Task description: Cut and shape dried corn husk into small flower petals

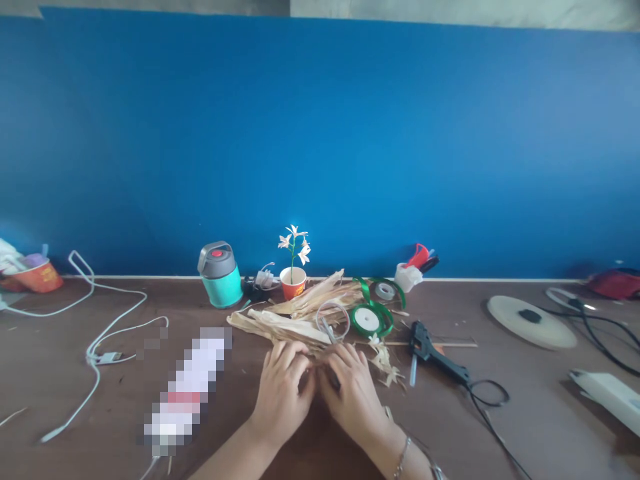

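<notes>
My left hand (283, 385) and my right hand (350, 387) lie close together on the brown table (90, 427), fingers curled down and pressed on a pile of dried corn husks (295, 320). Something small and dark shows between the two hands; I cannot make out what it is. Scissors with a clear loop handle (333, 323) rest on the husks just beyond my right fingers. A roll of green ribbon (367, 320) lies behind them. A black glue gun (430, 350) lies to the right of my right hand.
A teal flask (220, 275), a small red cup holding a husk flower (293, 267), a white cup of tools (413, 270) and tape roll (385, 291) stand by the blue wall. White cables (100, 327) run left; a round disc (530, 320) and power strip (607, 393) lie right.
</notes>
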`<state>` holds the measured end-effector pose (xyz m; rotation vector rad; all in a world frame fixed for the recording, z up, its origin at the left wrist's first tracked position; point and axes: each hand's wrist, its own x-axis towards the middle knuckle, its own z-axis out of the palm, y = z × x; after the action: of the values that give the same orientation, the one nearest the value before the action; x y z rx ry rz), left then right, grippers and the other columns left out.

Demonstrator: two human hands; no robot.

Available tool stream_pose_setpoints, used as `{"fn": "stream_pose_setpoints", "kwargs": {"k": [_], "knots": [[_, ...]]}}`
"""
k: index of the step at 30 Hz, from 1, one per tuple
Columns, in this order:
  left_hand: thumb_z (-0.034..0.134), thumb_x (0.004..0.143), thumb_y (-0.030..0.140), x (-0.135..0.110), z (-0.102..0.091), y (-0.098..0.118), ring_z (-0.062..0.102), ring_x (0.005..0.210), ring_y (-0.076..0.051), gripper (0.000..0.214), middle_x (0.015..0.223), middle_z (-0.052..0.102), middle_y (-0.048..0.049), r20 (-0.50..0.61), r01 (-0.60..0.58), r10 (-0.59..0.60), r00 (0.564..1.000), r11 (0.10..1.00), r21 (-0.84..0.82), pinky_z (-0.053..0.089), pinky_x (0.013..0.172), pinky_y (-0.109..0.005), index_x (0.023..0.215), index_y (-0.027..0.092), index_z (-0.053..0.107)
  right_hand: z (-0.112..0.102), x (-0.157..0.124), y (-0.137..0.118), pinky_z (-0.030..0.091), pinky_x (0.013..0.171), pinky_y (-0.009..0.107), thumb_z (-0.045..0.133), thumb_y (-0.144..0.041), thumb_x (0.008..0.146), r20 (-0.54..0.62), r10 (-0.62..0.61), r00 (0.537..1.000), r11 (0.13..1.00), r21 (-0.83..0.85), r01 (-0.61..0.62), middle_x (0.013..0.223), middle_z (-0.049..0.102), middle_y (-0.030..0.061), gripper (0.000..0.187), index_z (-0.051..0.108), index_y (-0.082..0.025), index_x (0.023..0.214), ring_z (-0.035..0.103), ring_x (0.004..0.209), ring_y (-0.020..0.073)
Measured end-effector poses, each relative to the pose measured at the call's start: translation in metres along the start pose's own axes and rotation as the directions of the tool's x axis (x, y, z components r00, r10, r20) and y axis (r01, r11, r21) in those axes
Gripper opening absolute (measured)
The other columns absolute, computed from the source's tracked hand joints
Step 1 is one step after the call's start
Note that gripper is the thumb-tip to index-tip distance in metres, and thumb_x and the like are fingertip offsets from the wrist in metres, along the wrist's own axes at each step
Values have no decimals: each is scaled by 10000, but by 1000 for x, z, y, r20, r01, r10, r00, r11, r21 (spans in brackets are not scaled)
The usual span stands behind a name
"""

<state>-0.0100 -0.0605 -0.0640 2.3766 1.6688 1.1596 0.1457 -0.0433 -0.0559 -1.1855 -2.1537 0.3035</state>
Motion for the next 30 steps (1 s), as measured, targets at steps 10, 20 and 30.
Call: {"fn": "stream_pose_setpoints", "kwargs": {"k": [10, 20, 30], "knots": [[523, 803, 78, 1, 0, -1, 537, 943, -237, 138, 981, 617, -57, 101, -20, 18, 995, 1000, 22, 417, 785, -373, 829, 193, 596, 3, 0, 7, 305, 748, 332, 519, -65, 852, 36, -49, 998, 999, 5, 49, 846, 623, 33, 166, 578, -194, 766, 522, 841, 217], [526, 789, 72, -2, 5, 9, 538, 943, -235, 134, 981, 643, -43, 37, 66, -70, 997, 993, 101, 379, 770, -379, 826, 184, 589, 7, 0, 0, 279, 699, 319, 527, -78, 797, -48, -45, 998, 998, -45, 43, 762, 598, 32, 155, 534, -177, 678, 517, 770, 200], [561, 763, 89, 4, -4, -6, 536, 951, -234, 149, 939, 632, -37, 132, 108, -120, 984, 989, 99, 400, 781, -368, 805, 212, 634, 3, 2, 13, 303, 719, 335, 553, -110, 844, 3, 37, 999, 986, -162, -36, 778, 641, 35, 202, 609, -199, 672, 532, 805, 214]]}}
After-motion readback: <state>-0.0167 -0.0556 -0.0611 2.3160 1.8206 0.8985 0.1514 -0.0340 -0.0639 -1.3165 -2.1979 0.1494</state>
